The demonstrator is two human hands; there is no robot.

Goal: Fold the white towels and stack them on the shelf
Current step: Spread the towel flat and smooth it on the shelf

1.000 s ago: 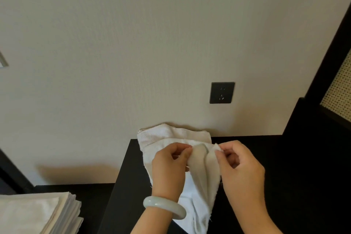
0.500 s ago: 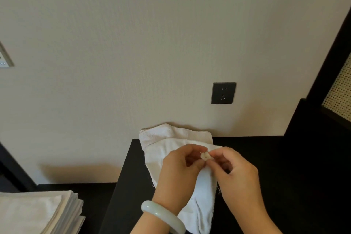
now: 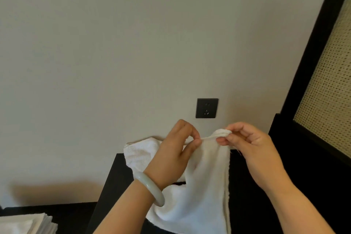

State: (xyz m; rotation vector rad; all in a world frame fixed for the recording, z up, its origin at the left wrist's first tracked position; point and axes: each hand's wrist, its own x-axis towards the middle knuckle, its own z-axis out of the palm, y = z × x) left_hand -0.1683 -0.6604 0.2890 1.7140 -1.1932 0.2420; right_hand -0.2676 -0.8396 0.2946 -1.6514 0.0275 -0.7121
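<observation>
- some of the work looks done: a pile of folded towels (image 3: 26, 224) lies low on our left, on a dark ledge. it may be the shelf, but we cannot tell for sure.
- the towel we hold (image 3: 205, 186) is not folded yet. we hold it up by its top edge, and the rest hangs down in front of the black surface (image 3: 250, 211).
- our left hand (image 3: 176, 150) has its grip clamped on that top edge, with thumb and finger pinched tight.
- our right hand (image 3: 252, 148) pinches a bunched corner of the same edge, just beside the left.
- the edge runs short and tight between the two grips, and the cloth falls below them, between our wrists.
- one more towel (image 3: 140, 150) lies bunched on the surface by the wall, behind our left hand. it is not folded.
- we think we must spread this towel, fold it, put it on the pile, and then do the other one.
</observation>
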